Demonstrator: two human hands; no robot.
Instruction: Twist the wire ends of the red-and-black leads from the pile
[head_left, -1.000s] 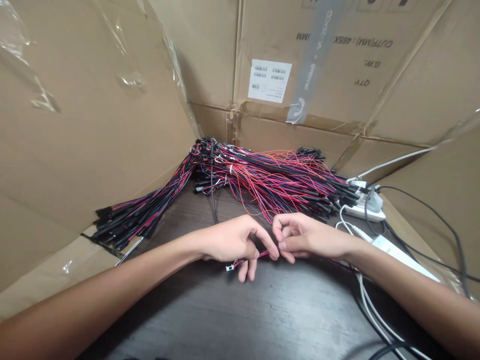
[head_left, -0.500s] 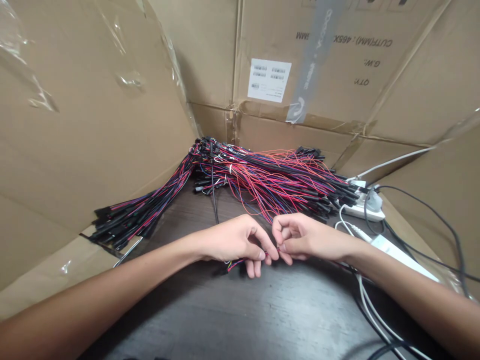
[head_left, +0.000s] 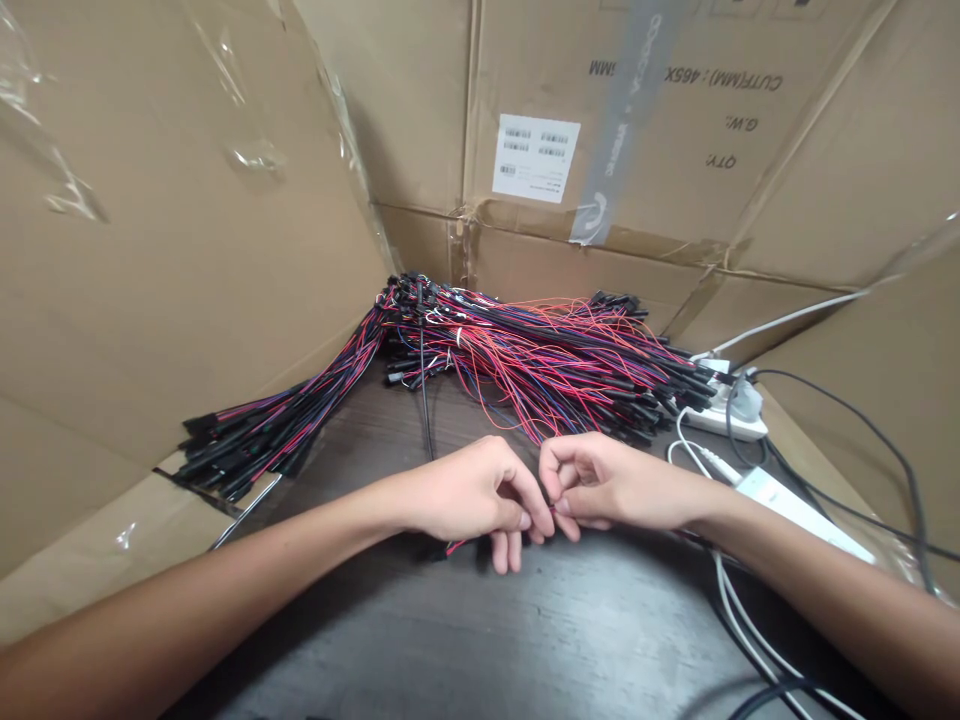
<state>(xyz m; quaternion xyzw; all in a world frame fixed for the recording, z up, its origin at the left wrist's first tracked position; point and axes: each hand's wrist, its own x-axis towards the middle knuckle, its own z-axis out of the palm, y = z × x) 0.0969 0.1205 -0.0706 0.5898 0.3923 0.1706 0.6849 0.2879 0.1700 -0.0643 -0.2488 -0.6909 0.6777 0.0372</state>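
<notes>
Okay, so we've got both hands close together over the dark tabletop (head_left: 555, 650), fingertips just about meeting; our left hand (head_left: 472, 492) is pinched narrow, thumb near index finger, on a thin wire lead (head_left: 454, 548), with a couple of other fingers dangling below; our right hand (head_left: 615, 482) is just beside it, thumb and index finger pinched on the same lead, the rest half curled; most of the lead is hidden by our fingers, so we can't tell exactly how it runs through them; what we do see is a bit of red poking out under the left hand with a small dark end, too blurry to make out, plus a speck of it between the two hands.

Beyond our hands sits a big pile of wires (head_left: 540, 365), red, blue and black, lying up near the back cardboard wall (head_left: 409, 110); another bundle (head_left: 300, 425) fans out from it along the left cardboard wall (head_left: 187, 260); a white power strip (head_left: 727, 425) sits at the pile's right end, and a white box (head_left: 802, 512) lies near our right forearm, loose white cables (head_left: 739, 630) trailing below.
</notes>
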